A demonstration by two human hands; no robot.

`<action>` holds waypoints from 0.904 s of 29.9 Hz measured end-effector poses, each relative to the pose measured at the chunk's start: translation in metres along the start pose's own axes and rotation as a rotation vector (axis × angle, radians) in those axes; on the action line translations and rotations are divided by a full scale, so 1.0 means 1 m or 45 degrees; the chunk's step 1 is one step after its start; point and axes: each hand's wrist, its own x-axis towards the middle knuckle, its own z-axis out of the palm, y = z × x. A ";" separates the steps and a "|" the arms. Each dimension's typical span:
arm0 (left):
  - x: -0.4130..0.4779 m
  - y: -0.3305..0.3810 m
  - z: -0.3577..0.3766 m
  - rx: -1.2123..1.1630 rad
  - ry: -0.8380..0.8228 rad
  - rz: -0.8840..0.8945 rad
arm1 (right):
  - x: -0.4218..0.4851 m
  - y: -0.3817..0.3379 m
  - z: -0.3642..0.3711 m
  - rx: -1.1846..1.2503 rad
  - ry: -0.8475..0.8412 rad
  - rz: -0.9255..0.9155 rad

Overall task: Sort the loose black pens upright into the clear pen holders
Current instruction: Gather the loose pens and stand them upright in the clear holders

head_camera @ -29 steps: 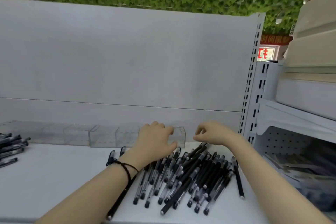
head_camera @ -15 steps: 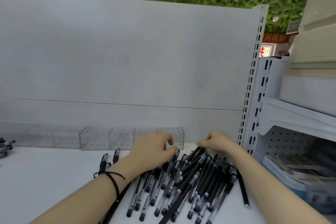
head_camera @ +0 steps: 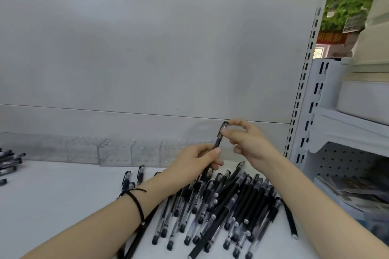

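a single black pen [head_camera: 219, 140] is held between both hands, lifted off the shelf [head_camera: 52, 206] and tilted a little off upright. its lower barrel is gripped by the curled fingers and thumb of the left hand [head_camera: 195, 162]; its upper end is pinched between thumb and forefinger of the right hand [head_camera: 250, 143]. a dark cord bracelet [head_camera: 137, 204] is worn on the left wrist.

directly beneath the hands a loose pile of pens [head_camera: 227, 202] is spread on the shelf, the pens crossed over one another, with a few lying apart at its left and right edges. behind the pile, against the back panel [head_camera: 147, 59], a row of clear pen holders [head_camera: 115, 151] is set side by side – no pen can be seen standing in any of them. a smaller heap of pens [head_camera: 8, 162] is cut off at the far left edge.

the pen is judged to be light and stiff, its smooth plastic barrel likely a little slippery, so a pinch at mid-barrel or on the grip section would be steadiest. the holders are probably light too – they could be nudged back if a pen is pushed in at an angle, so it is best lowered straight down.
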 end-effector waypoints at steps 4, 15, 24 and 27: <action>-0.002 0.005 -0.003 -0.568 -0.020 -0.199 | -0.001 0.000 -0.003 -0.262 -0.095 0.002; 0.002 0.001 -0.014 -0.862 0.049 -0.369 | -0.002 0.012 -0.039 -1.441 -0.264 0.419; 0.000 0.004 -0.013 -1.051 -0.001 -0.430 | 0.003 0.010 -0.015 -0.132 0.036 0.184; -0.002 0.006 -0.009 -1.033 -0.100 -0.444 | -0.002 0.003 -0.007 0.030 -0.008 0.094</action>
